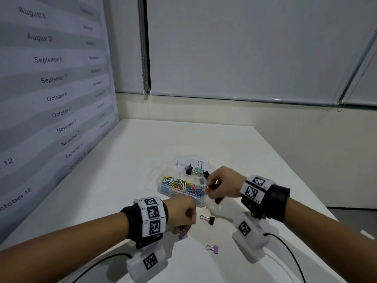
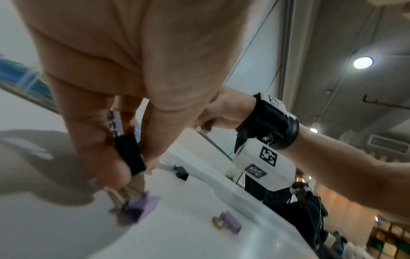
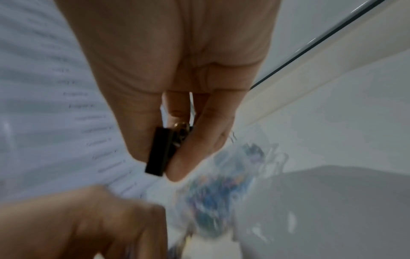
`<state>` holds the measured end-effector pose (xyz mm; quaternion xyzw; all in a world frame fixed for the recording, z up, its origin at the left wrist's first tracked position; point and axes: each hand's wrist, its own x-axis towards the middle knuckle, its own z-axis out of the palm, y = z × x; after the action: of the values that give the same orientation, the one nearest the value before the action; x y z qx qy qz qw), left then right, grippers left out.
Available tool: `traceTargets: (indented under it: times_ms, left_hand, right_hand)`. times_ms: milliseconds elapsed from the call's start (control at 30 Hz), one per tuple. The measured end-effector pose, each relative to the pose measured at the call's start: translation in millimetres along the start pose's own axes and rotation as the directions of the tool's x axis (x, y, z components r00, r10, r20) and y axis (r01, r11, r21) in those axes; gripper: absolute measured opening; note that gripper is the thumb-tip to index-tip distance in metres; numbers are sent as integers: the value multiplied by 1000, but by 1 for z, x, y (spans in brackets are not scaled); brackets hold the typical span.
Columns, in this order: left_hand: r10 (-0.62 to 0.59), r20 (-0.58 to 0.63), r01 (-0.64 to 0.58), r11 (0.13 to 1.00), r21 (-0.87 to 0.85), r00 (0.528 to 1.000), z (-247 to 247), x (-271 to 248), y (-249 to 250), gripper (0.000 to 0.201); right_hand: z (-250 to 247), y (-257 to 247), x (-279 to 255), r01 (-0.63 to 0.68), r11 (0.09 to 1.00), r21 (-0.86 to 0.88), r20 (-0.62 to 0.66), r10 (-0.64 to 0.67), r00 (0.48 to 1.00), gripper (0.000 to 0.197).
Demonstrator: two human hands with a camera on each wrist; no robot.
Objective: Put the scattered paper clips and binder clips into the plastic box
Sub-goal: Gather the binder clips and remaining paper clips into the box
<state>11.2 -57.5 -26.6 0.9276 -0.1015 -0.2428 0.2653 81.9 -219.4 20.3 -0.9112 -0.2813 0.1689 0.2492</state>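
The plastic box [image 1: 163,187] sits open in the middle of the worktop [image 1: 255,160], its near compartment heaped with coloured paper clips [image 1: 181,186] and the far one, at twelve o'clock, already holding a few binder clips [image 1: 195,170]. That split seems to be why the right hand [image 1: 222,184] hovers at the box's three o'clock edge: its fingers [image 3: 197,149] pinch a black binder clip [image 3: 159,150] by the body, wire handles tucked up into the palm, ready, I'd judge, to drop it in the far section.

The left hand [image 1: 181,215] is down at the box's six o'clock corner, its fingers [image 2: 104,166] curled round clips it has gathered: a black one and a purple one are held against the palm, and a purple binder clip [image 1: 183,234] is pinched at the tips, touching or just above the worktop. Collecting several at once saves trips.

Two stragglers remain loose: a black clip [image 1: 210,219] just right of the left hand, and a purple clip [image 1: 214,248] at five o'clock, nearer the onlooker.
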Motion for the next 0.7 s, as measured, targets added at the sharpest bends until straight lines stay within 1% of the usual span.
traceTargets:
  times_ms: [67,167,233,267,300,333,400,467,533,600,667,700]
  left_hand:
    - [13,7,-13,999,-47,1000,-7,1,-1,17]
    - [20,-4,-20,977,-212,1000,-23,4,0,20]
    - [9,-44,-24,936,-351,999,-37,7,1,22]
    - [7,-66,-34,907,-420,998,-45,9,3,21]
    - [6,-97,-53,875,-482,995,-54,11,5,20]
    - [5,-137,-78,839,-539,991,-62,13,7,19]
    - [-17,-223,-132,761,-635,975,-77,18,12,19]
    - [-73,-300,-168,692,-702,951,-85,29,12,19]
    - [-152,-347,-172,648,-742,926,-89,42,10,20]
    - [-242,-340,-134,602,-787,908,-92,53,8,20]
    - [-334,-309,-73,567,-821,891,-93,61,5,8]
    - [-361,-291,-38,570,-821,886,-94,63,4,13]
  right_hand:
    - [-12,2,10,-4,987,161,-87,18,996,23]
    - [-22,9,30,27,963,270,-222,34,974,24]
    - [-19,16,44,18,962,273,-285,63,956,13]
    - [-16,19,50,4,971,238,-312,73,947,8]
    - [-11,22,55,-15,983,184,-328,76,942,13]
    - [-6,26,60,-26,990,140,-323,71,944,21]
    - [2,27,64,-16,993,116,-281,48,959,32]
    - [6,27,64,15,991,135,-248,20,969,42]
    - [4,26,61,33,985,167,-221,5,975,52]
    - [2,25,58,46,980,195,-207,-5,978,60]
    - [0,25,55,51,973,225,-203,-4,979,64]
    - [-1,25,53,56,971,234,-209,-6,978,64]
